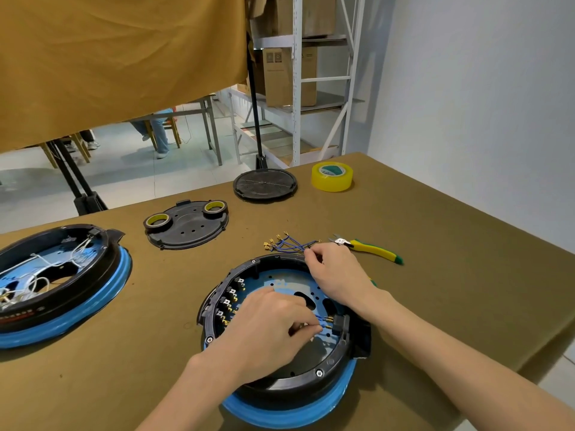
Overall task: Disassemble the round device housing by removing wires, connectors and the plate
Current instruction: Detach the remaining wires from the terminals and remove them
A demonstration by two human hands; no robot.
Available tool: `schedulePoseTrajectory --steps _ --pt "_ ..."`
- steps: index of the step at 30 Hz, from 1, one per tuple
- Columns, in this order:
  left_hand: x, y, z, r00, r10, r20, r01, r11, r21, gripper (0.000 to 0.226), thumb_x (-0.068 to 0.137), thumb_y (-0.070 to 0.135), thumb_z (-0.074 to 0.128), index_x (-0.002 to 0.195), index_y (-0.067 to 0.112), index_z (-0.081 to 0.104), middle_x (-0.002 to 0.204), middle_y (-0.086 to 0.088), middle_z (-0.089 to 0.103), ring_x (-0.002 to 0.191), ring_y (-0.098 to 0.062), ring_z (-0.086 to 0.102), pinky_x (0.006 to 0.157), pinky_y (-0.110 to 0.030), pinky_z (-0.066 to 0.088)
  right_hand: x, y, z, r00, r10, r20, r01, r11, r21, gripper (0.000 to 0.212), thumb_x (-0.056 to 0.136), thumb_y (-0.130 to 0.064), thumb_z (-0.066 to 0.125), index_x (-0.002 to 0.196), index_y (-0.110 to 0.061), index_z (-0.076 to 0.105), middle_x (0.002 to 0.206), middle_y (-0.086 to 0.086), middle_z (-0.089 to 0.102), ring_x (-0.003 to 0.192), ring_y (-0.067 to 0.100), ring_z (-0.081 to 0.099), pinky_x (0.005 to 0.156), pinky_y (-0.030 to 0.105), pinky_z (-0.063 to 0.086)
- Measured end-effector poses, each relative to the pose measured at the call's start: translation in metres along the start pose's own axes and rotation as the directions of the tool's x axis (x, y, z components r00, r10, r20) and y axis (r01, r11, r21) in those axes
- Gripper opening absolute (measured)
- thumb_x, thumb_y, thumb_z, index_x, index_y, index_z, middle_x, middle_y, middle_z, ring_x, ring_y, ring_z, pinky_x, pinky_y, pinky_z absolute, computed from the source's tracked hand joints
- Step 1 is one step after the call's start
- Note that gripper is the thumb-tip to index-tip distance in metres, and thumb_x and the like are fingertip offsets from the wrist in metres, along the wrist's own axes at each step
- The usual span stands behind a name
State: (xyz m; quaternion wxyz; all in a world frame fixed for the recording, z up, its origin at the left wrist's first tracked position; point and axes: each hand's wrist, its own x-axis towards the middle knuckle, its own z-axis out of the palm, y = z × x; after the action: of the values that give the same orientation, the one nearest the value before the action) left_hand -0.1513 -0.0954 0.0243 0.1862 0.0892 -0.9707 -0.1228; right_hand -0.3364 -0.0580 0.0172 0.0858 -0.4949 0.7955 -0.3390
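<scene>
Left hand [267,325]: it is reaching into the round housing [280,334], and its fingers are pinching a short blue wire [320,318] just beside the black terminal block [339,323] on the right side of the inner wall.
Right hand [339,275]: it is lying over the far rim of the housing, and its curled fingers are pinching one end of the loose wire bundle [289,244] that is resting on the table [435,290] just behind the rim.
Housing position: it is sitting on the table directly in front of the person, with its blue ring [289,412] underneath and the blue inner plate [280,281] still inside.
Risk at the connector: I judge that pulling on the wire and not on the brass terminal could be tearing the wire out of its crimp, or bending the tab in the block.
Risk of slipping: neither hand is pressing the housing down, so a hard pull may be dragging it across the table.
Risk on the left wall: a row of brass connectors [230,303] is standing near the left wrist, and the wrist could be catching on them.
Risk to the bundle: the removed wires are lying near the yellow cutters [370,248], and a sweep of the right hand could be scattering them.
Farther things: a second housing [59,284], a black cover with two tape rolls [186,225], a round black disc [264,183] and a yellow tape roll [332,176] are lying well apart from the work.
</scene>
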Motion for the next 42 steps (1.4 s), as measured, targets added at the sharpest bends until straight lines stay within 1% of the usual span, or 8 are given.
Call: schedulePoseTrajectory --steps 4,7,14,17,22,32,37,42 --pt "-0.0002 -0.0009 0.0016 1.000 0.008 -0.004 -0.008 0.999 0.038 0.038 0.099 0.051 0.047 0.084 0.034 0.076 0.066 0.015 0.054 0.062 -0.010 0.046 0.067 -0.020 0.035 0.0003 -0.0006 0.0011 1.000 -0.004 -0.006 0.004 1.000 -0.005 0.046 0.104 -0.028 0.046 0.059 -0.021 0.039 0.050 -0.004 0.040 0.049 0.016 0.037 0.051 0.034 0.029" --pt "-0.0002 -0.0002 0.0017 1.000 0.006 -0.028 -0.004 0.998 0.064 0.037 0.099 0.051 0.047 0.081 0.035 0.075 0.063 0.015 0.048 0.059 -0.010 0.043 0.065 -0.016 0.025 0.0003 0.0001 0.0018 1.000 -0.006 -0.007 0.006 1.000 0.004 0.046 0.104 -0.028 0.046 0.059 -0.020 0.040 0.049 -0.004 0.041 0.047 0.016 0.037 0.050 0.034 0.030" --pt "0.0009 -0.0024 0.0040 0.999 -0.038 0.038 0.035 0.996 0.079 0.035 0.099 0.054 0.051 0.085 0.034 0.076 0.065 0.013 0.050 0.063 -0.011 0.044 0.069 -0.025 0.025 0.0003 0.0010 0.0024 1.000 -0.008 -0.009 0.008 1.000 0.009 0.046 0.104 -0.028 0.047 0.059 -0.018 0.040 0.048 -0.004 0.040 0.046 0.016 0.036 0.049 0.034 0.030" --pt "0.0001 -0.0029 0.0043 1.000 -0.009 -0.014 0.010 0.996 0.086 0.037 0.098 0.053 0.048 0.080 0.034 0.074 0.064 0.013 0.053 0.062 -0.010 0.043 0.067 -0.026 0.027 0.0004 0.0015 0.0016 1.000 -0.001 -0.009 0.001 1.000 0.007 0.045 0.103 -0.028 0.046 0.060 -0.018 0.040 0.049 -0.004 0.040 0.048 0.018 0.037 0.050 0.034 0.029" --pt "-0.0003 -0.0034 0.0053 1.000 -0.019 -0.001 0.019 0.996 0.083 0.038 0.099 0.053 0.048 0.078 0.033 0.072 0.064 0.013 0.049 0.062 -0.012 0.040 0.069 -0.018 0.024 -0.0004 0.0001 0.0014 1.000 -0.009 -0.003 0.009 1.000 0.001 0.046 0.104 -0.029 0.045 0.060 -0.017 0.039 0.049 -0.003 0.040 0.048 0.019 0.037 0.050 0.034 0.028" --pt "-0.0002 -0.0034 0.0020 0.998 0.022 -0.056 -0.016 0.994 0.106 0.031 0.097 0.048 0.055 0.077 0.034 0.074 0.063 0.017 0.037 0.063 -0.008 0.031 0.065 -0.020 0.022 -0.0012 -0.0005 0.0018 1.000 -0.010 -0.005 0.010 1.000 -0.003 0.047 0.105 -0.030 0.045 0.060 -0.018 0.040 0.050 -0.003 0.041 0.048 0.017 0.036 0.050 0.034 0.028" --pt "-0.0024 -0.0050 0.0036 1.000 -0.003 -0.018 0.004 0.996 0.092 0.038 0.097 0.054 0.047 0.079 0.034 0.074 0.063 0.016 0.042 0.063 -0.008 0.036 0.070 -0.012 0.020 -0.0015 -0.0009 0.0010 1.000 -0.008 0.002 0.008 1.000 -0.005 0.046 0.105 -0.030 0.045 0.060 -0.019 0.041 0.050 -0.004 0.042 0.049 0.018 0.037 0.051 0.034 0.030" --pt "-0.0024 -0.0056 0.0048 1.000 -0.012 -0.016 0.013 0.997 0.080 0.028 0.098 0.049 0.058 0.081 0.034 0.074 0.065 0.016 0.046 0.062 -0.009 0.037 0.072 -0.012 0.021 -0.0026 -0.0027 -0.0005 1.000 -0.011 0.001 0.011 1.000 0.001 0.046 0.105 -0.029 0.045 0.061 -0.018 0.041 0.050 -0.004 0.041 0.048 0.018 0.037 0.051 0.034 0.030"
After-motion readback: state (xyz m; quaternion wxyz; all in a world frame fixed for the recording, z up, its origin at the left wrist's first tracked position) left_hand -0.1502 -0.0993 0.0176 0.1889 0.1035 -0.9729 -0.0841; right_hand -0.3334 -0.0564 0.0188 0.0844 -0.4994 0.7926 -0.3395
